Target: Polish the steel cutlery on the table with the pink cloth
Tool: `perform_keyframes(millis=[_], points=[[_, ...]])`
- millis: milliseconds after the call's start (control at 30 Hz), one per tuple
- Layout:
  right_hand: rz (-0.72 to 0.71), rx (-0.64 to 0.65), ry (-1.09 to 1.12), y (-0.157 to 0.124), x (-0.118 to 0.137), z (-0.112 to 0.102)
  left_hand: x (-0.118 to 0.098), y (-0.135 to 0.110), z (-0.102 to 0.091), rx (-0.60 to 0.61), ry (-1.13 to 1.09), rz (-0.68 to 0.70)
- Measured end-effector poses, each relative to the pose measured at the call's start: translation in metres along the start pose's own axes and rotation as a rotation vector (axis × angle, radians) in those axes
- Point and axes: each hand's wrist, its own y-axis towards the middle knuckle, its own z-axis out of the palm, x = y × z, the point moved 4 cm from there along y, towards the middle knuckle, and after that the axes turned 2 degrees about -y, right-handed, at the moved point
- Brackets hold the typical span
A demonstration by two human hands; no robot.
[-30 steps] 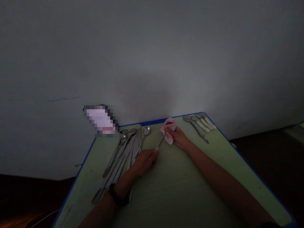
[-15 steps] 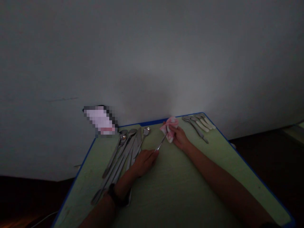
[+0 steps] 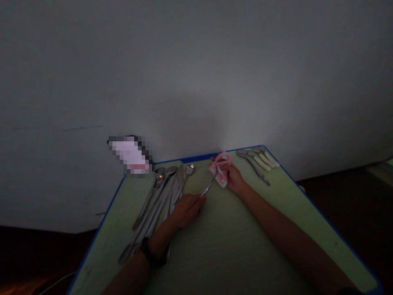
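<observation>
My left hand (image 3: 188,210) is closed around the near end of a thin metal utensil (image 3: 209,185) that slants up to the right. Its far end is hidden in a pink and white cloth (image 3: 221,176), so I cannot tell what kind of utensil it is. My right hand (image 3: 235,178) grips that cloth around the utensil's far end. Left of my left hand lies a pile of metal cutlery (image 3: 159,200), with spoons and knives among it. A shiny spoon (image 3: 189,169) rests at the pile's right side, its bowl pointing away from me.
Several pieces with white handles (image 3: 264,162) lie at the table's far right, beside a grey metal spoon (image 3: 253,167). A blurred-out device (image 3: 130,155) leans on the wall at the far left corner. The green table (image 3: 233,246) has a blue edge and meets the wall.
The cloth and my right hand have shifted very slightly right and down along the utensil. My left hand stays almost in place, still holding the near end.
</observation>
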Motion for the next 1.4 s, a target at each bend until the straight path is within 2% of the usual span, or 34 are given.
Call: perform_keyframes(millis=[200, 433, 767, 1000, 1167, 1400], points=[[0.023, -0.017, -0.061, 0.0029, -0.0014, -0.0039, -0.0002, -0.0003, -0.0010, 0.008, -0.024, 0.015], [-0.009, 0.059, -0.098, 0.0020, -0.0034, -0.0025, -0.0013, -0.0012, -0.0014, 0.023, -0.090, -0.022], [-0.084, -0.112, 0.031, 0.0037, 0.0001, -0.0040, -0.0006, 0.0026, -0.0001, 0.022, 0.006, -0.023], [0.056, 0.005, 0.036, 0.0031, -0.0001, -0.0038, 0.0001, 0.0013, -0.0003, 0.003, 0.031, 0.025], [0.068, 0.023, 0.007, 0.0037, -0.0011, -0.0054, -0.0002, 0.0004, 0.0004, -0.009, 0.082, 0.083], [0.074, 0.046, 0.022, 0.0044, -0.0020, -0.0063, 0.0004, 0.0010, 0.0000, 0.007, 0.032, 0.037]])
